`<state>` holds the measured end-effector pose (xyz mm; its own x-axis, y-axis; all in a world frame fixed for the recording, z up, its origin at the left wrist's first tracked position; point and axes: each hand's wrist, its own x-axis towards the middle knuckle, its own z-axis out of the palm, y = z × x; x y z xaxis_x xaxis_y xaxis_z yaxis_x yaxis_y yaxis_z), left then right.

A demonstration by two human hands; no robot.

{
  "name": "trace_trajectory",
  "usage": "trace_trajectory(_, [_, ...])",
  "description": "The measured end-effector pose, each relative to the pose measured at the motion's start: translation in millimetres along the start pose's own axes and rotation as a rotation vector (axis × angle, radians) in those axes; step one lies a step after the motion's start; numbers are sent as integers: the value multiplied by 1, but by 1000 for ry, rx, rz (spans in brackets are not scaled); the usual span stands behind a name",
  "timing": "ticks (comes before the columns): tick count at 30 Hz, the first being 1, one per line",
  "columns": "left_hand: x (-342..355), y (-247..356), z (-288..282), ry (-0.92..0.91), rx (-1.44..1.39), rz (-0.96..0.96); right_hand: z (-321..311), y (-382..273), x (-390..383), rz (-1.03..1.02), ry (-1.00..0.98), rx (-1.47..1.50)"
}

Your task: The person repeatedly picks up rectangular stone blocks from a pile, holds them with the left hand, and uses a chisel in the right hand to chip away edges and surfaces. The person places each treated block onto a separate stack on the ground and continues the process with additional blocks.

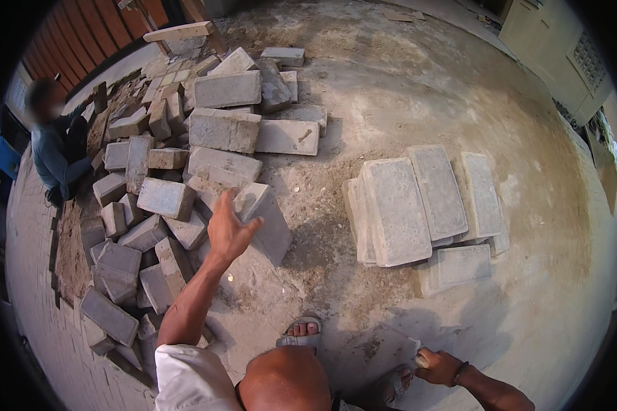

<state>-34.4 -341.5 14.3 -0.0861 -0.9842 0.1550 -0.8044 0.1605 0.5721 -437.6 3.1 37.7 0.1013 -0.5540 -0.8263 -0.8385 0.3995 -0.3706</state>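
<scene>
The left hand (230,229) reaches over the near right side of a heap (158,195) of blocks, at the top end of a grey block (273,229). Its fingers are spread, the thumb well apart from the forefinger; whether they press on the block I cannot tell. That block is a rough rectangular brick shape, steeply set, with its top end toward the hand and its long face turned right.

The right hand (439,368), near and to the right, has its fingers curled around the pale handle (422,357) of a tool; a thin part of it points left and away, too faint to make out.

The heap is jumbled, its blocks chalky grey and gritty, tilted and overlapping at many angles. On the right lies a neater stack (394,212): flat slabs with worn edges, overlapping, their broad faces upward. Between heap and stack the ground (322,205) is dusty, with loose soil and pale crumbs. A sandalled foot (301,331) is near the left hand's block. At far left a person (56,161) in a blue-grey top sits low beside the heap.
</scene>
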Motion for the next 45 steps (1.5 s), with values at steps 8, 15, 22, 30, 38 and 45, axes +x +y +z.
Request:
trace_trajectory(8, [-108,-80,-7,-69,-333,-426,-33,-63,42,-254,39,15])
trace_trajectory(15, [-160,-73,21,22,-690,-656,7,-179,160,-445,189,169])
trace_trajectory(22, [-175,-47,21,32,-695,-682,26,-223,240,-448,313,95])
trace_trajectory(30, [-168,-60,24,65,-577,-587,10,-252,195,-589,287,23])
trace_trajectory(38, [-173,-63,28,91,-568,-550,-20,-239,222,-468,309,120])
trace_trajectory(45, [-166,-51,30,64,-640,-552,-10,-193,285,-270,234,245])
